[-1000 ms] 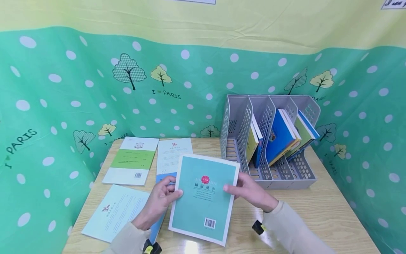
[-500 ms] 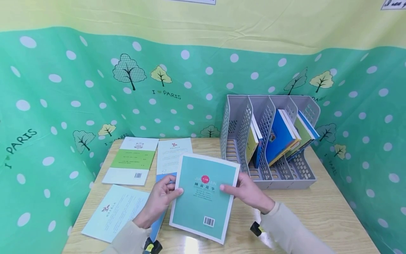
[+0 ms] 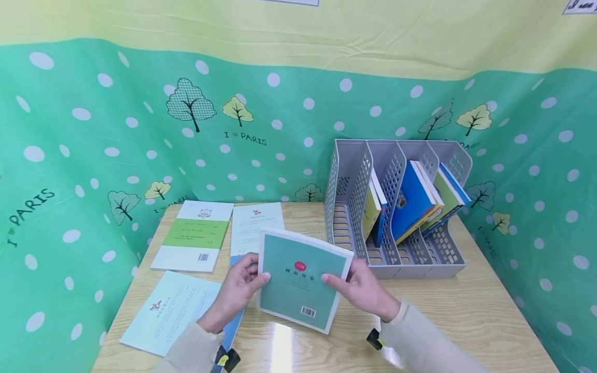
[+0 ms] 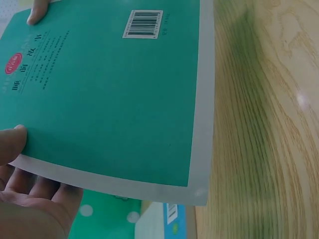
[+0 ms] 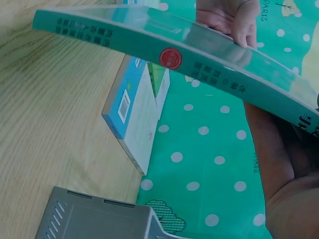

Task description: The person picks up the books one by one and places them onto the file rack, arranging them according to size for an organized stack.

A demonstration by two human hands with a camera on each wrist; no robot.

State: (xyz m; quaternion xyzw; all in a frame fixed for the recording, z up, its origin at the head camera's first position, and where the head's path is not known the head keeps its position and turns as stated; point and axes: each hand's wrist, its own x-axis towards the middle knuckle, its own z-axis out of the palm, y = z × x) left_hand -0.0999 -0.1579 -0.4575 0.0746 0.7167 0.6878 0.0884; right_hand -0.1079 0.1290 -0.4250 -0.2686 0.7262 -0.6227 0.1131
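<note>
A teal book [image 3: 298, 298] with a white border, a red round mark and a barcode is held above the table in the head view, its far edge raised. My left hand [image 3: 235, 290] grips its left edge, thumb on the cover and fingers underneath. At the right edge my right hand [image 3: 368, 287] pinches it the same way. In the left wrist view the book [image 4: 114, 104] shows its barcode close up, with my left hand [image 4: 40, 204] at one edge. The right wrist view shows the thick spine of the book [image 5: 134, 50] with printed characters.
A grey file rack [image 3: 420, 271] at the right back has several compartments; books lean in three, and the leftmost has none. Lying left are a white-and-green book [image 3: 196, 233], a white-and-blue book [image 3: 256, 223] and a pale blue book [image 3: 172, 311]. A patterned curtain [image 3: 261, 171] hangs behind.
The teal book has tilted, its near edge moving away from me, so its cover looks shorter. My right hand has shifted slightly left; both hands keep their hold.
</note>
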